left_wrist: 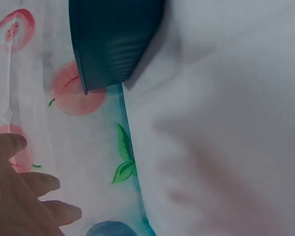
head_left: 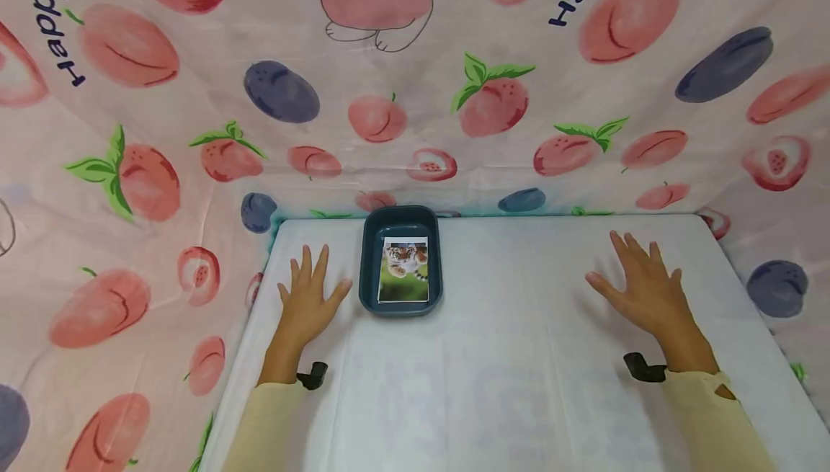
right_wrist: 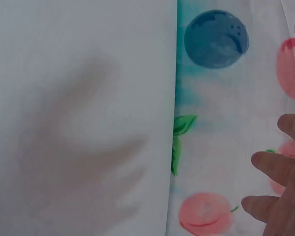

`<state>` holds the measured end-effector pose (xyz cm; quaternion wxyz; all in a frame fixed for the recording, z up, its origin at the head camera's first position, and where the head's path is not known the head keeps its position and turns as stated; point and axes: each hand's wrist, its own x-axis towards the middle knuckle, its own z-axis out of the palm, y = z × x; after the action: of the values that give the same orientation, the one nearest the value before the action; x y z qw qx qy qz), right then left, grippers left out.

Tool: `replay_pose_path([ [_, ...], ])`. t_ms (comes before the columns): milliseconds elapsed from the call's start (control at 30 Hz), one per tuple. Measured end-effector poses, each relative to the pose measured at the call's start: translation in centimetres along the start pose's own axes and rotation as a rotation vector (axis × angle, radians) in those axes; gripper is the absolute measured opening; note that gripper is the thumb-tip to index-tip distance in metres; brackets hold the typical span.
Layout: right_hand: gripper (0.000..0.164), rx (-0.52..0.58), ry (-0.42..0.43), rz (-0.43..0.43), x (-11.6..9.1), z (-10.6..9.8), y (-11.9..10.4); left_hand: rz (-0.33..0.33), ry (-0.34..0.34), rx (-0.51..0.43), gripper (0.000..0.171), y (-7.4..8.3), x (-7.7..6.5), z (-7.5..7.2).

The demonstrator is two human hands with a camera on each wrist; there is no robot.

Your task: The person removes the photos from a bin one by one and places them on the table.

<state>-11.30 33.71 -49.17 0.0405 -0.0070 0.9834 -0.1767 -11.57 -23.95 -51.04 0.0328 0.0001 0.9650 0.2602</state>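
Backdrop: pale pink, fruit-printed, standing behind and to both sides of a white surface.

Tray: one, dark teal, rounded corners, raised walls; set at the far edge of the surface, left of centre. Any overhang past that edge: cannot tell.

Picture card: one visible, showing a tiger cub over green; lying face up inside the tray. Single sheet or stack: cannot tell.

Left hand: fingers spread wide, nothing held; just beside the tray's left wall, thumb towards it, not touching. Shadow suggests it is raised off the surface.

Right hand: fingers spread wide, nothing held; well apart from the tray, over the right part of the surface, likewise shadowed as if raised.

Handling notes, by judgement: left hand best placed to steady the tray by its near wall, without pushing it towards the far edge. Card probably thin and lying close to the tray floor; a fingertip under one edge, then a light pinch, should lift it without creasing. Right hand would need to travel leftwards, coming in above the rim so as not to knock it.
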Motion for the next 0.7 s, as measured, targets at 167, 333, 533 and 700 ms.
replay_pose_path([
  [167,0.098,0.118,-0.083,-0.029,0.8,0.2,-1.5,-0.003,-0.012,-0.206,0.084,-0.1,0.1,0.8],
  [333,0.092,0.237,-0.101,-0.09,1.9,0.7,-3.8,-0.015,-0.011,-0.382,0.078,0.6,0.5,1.8],
  [533,0.091,0.392,-0.135,-0.156,4.2,1.7,-7.5,-0.127,0.0,-0.621,0.068,2.1,1.0,2.8],
  [700,0.083,0.487,-0.157,-0.223,6.4,2.8,-11.4,-0.256,0.035,-0.816,0.062,2.8,1.8,3.7],
])
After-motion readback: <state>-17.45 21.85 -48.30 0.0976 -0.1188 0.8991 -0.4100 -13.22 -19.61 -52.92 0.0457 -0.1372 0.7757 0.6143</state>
